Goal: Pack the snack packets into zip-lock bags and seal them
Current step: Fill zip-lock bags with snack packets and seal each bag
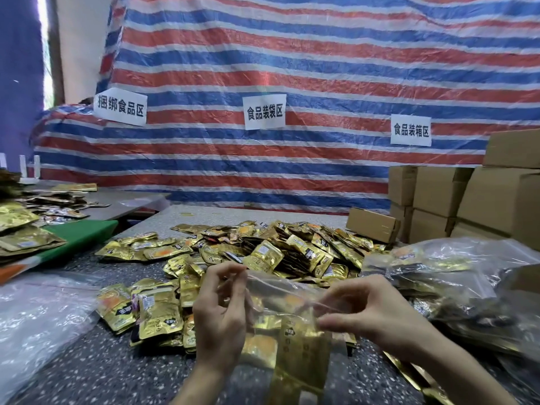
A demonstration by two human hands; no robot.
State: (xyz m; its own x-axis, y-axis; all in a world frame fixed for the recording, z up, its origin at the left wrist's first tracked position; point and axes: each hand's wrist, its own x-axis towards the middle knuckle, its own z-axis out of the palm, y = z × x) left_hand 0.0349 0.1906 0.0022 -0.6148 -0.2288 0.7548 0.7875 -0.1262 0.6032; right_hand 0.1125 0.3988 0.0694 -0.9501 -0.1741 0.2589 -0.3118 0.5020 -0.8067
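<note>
A striped tarp (292, 83) hangs behind the speckled tabletop (87, 361), where loose snack packets (277, 249) lie heaped toward the far edge. At the near edge I hold a zip-lock bag (277, 286) upright, with gold packets inside it. My left hand (222, 311) pinches one end of its mouth and my right hand (371, 311) pinches the other. This pulls the strip taut, I judge, so the zip can be pressed closed. Filled bags (438, 264) lie at the right edge.

A red, white and blue striped tarp (321, 83) fills the upper frame and bears three white paper signs (264, 111) with Chinese characters. Brown cardboard boxes (496, 200) are stacked at the right edge, and a small box (372, 224) lies just left of them. At the left, a green board (79, 232) sits by the speckled table (102, 361).
</note>
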